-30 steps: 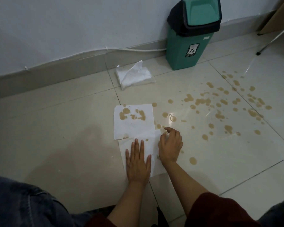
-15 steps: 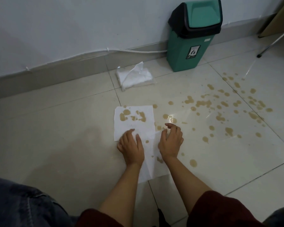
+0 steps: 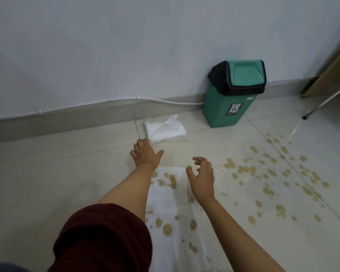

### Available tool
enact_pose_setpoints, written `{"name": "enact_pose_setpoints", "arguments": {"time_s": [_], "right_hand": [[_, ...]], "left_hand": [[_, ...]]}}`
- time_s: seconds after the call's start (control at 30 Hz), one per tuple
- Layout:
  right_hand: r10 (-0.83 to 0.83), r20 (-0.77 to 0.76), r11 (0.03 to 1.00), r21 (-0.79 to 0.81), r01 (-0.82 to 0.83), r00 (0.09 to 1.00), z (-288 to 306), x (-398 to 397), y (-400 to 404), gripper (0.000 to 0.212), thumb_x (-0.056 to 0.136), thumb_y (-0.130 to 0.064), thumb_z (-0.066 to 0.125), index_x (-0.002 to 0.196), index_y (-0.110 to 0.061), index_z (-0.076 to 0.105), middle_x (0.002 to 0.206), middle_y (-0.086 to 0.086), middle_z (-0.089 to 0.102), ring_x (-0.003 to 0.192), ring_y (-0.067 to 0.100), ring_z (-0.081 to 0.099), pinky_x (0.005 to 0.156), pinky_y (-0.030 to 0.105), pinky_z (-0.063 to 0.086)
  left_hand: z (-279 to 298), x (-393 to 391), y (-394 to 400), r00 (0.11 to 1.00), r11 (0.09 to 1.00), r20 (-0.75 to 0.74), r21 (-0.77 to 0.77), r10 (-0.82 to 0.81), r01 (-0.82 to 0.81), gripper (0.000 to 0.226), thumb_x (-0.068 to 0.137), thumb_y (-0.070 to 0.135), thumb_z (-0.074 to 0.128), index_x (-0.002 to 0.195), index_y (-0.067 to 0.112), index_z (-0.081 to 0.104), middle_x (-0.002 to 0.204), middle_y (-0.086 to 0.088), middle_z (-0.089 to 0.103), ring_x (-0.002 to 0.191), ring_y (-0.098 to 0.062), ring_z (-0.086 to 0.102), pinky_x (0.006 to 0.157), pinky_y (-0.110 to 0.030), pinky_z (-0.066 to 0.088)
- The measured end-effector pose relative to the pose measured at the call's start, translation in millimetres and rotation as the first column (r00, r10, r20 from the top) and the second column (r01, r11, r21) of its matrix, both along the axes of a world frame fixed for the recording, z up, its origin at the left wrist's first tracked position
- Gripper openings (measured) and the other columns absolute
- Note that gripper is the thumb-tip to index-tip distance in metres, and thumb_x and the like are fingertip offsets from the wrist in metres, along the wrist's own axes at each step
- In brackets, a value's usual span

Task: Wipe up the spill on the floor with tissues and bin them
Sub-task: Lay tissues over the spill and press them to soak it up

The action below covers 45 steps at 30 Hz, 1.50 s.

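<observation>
Brown spill drops (image 3: pixel 267 173) are scattered over the pale floor tiles to the right. Two white tissues (image 3: pixel 169 201) lie flat on the floor beneath my forearms, soaked through with brown spots. My left hand (image 3: pixel 145 154) is stretched forward, fingers apart, its fingertips close to the near corner of the white tissue pack (image 3: pixel 165 129), holding nothing. My right hand (image 3: pixel 201 176) hovers above the far edge of the tissues with curled, spread fingers and is empty. A green bin (image 3: pixel 228 103) with a swing lid stands against the wall behind the pack.
A white wall with a grey skirting board (image 3: pixel 67 118) and a white cable (image 3: pixel 175 102) runs along the back. A thin metal leg (image 3: pixel 322 104) and a wooden panel (image 3: pixel 332 71) stand at the far right.
Both hands have lifted off the tissues and moved forward; the left now reaches near the tissue pack. The camera has moved forward and tilted up.
</observation>
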State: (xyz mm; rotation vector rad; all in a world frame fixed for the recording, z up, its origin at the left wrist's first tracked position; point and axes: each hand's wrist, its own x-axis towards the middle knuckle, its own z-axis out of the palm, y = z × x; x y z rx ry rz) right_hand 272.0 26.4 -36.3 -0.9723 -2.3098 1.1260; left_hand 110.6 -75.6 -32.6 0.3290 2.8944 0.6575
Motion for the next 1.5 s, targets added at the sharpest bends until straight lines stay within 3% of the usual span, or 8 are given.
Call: {"name": "enact_pose_setpoints", "arguments": {"time_s": [0.27, 0.43, 0.67, 0.8, 0.9, 1.0, 1.27, 1.5], "right_hand": [[0.123, 0.303, 0.913, 0.339, -0.228, 0.945, 5.9, -85.1, 31.3, 0.035, 0.088, -0.036, 0.06, 0.121, -0.029, 0.051, 0.124, -0.002, 0.048, 0.118, 0.018, 0.044, 0.098, 0.034, 0.03], [0.128, 0.35, 0.674, 0.655, -0.34, 0.928, 20.1, -155.4, 38.2, 0.047, 0.084, -0.04, 0.065, 0.127, -0.029, 0.049, 0.133, 0.002, 0.045, 0.122, 0.023, 0.041, 0.098, 0.039, 0.029], [0.149, 0.665, 0.406, 0.634, -0.659, 0.732, 9.5, -210.1, 43.9, 0.056, 0.088, -0.043, 0.064, 0.14, -0.032, 0.044, 0.158, 0.005, 0.021, 0.146, 0.028, 0.014, 0.115, 0.055, 0.007], [0.176, 0.498, 0.572, 0.65, -0.5, 0.849, 6.0, -217.5, 56.4, 0.025, 0.092, -0.046, 0.056, 0.107, -0.034, 0.072, 0.13, -0.006, 0.057, 0.127, 0.02, 0.04, 0.108, 0.05, 0.012], [0.132, 0.278, 0.872, 0.423, -0.245, 0.951, 11.9, -223.1, 63.8, 0.027, 0.089, -0.052, 0.057, 0.097, -0.034, 0.074, 0.109, -0.008, 0.068, 0.112, 0.02, 0.048, 0.086, 0.039, 0.019], [0.068, 0.13, 0.995, 0.058, -0.076, 0.989, 16.3, -227.8, 71.0, 0.029, 0.087, -0.055, 0.059, 0.1, -0.033, 0.072, 0.112, -0.005, 0.069, 0.111, 0.022, 0.051, 0.081, 0.035, 0.019], [0.036, -0.079, 0.954, -0.293, -0.058, 0.996, 40.4, -227.4, 78.8, 0.021, 0.088, -0.048, 0.062, 0.097, -0.031, 0.07, 0.11, -0.005, 0.067, 0.109, 0.023, 0.058, 0.107, 0.047, 0.037], [-0.104, -0.233, 0.831, -0.554, -0.044, 0.967, 74.6, -228.5, 97.1, 0.021, 0.091, -0.038, 0.064, 0.099, -0.024, 0.077, 0.115, 0.001, 0.069, 0.11, 0.028, 0.06, 0.1, 0.044, 0.049]], "left_hand": [[-16.4, -53.5, 11.0, 0.993, 1.0, 0.116, 0.022, -0.009, 0.006, 0.102, 0.075, 0.057, 0.068, 0.148, 0.012, 0.012, 0.153, -0.009, 0.018, 0.138, -0.03, 0.025, 0.109, -0.043, 0.026], [-24.9, -74.5, 21.6, 0.993, 0.996, 0.098, 0.056, -0.071, 0.065, 0.113, 0.07, 0.054, 0.074, 0.15, 0.016, 0.005, 0.156, -0.006, 0.013, 0.14, -0.029, 0.022, 0.112, -0.045, 0.023], [-47.1, -92.2, 24.6, 0.994, 0.985, 0.045, 0.147, -0.102, 0.095, 0.12, 0.064, 0.054, 0.078, 0.15, 0.019, 0.002, 0.156, -0.004, 0.02, 0.141, -0.024, 0.023, 0.11, -0.043, 0.022], [-52.1, -104.1, 29.9, 0.99, 0.965, 0.044, 0.233, -0.133, 0.119, 0.127, 0.058, 0.049, 0.084, 0.15, 0.023, 0.002, 0.153, -0.005, 0.027, 0.141, -0.022, 0.024, 0.111, -0.042, 0.022], [-49.6, -113.3, 33.3, 0.982, 0.934, 0.059, 0.323, -0.182, 0.154, 0.132, 0.053, 0.045, 0.088, 0.151, 0.025, 0.001, 0.152, -0.003, 0.031, 0.139, -0.022, 0.031, 0.112, -0.041, 0.026], [-46.7, -118.1, 35.7, 0.978, 0.917, 0.069, 0.366, -0.196, 0.158, 0.135, 0.053, 0.043, 0.089, 0.151, 0.027, -0.003, 0.152, 0.003, 0.035, 0.135, -0.023, 0.039, 0.11, -0.041, 0.034], [-51.9, -121.3, 44.3, 0.974, 0.921, 0.126, 0.368, -0.187, 0.129, 0.129, 0.063, 0.027, 0.087, 0.151, 0.021, -0.008, 0.15, -0.003, 0.037, 0.138, -0.024, 0.034, 0.111, -0.041, 0.033], [-52.4, -121.4, 50.1, 0.975, 0.905, 0.188, 0.424, -0.118, 0.028, 0.129, 0.063, 0.02, 0.087, 0.151, 0.02, -0.007, 0.143, -0.011, 0.042, 0.133, -0.028, 0.038, 0.109, -0.039, 0.036]]}}
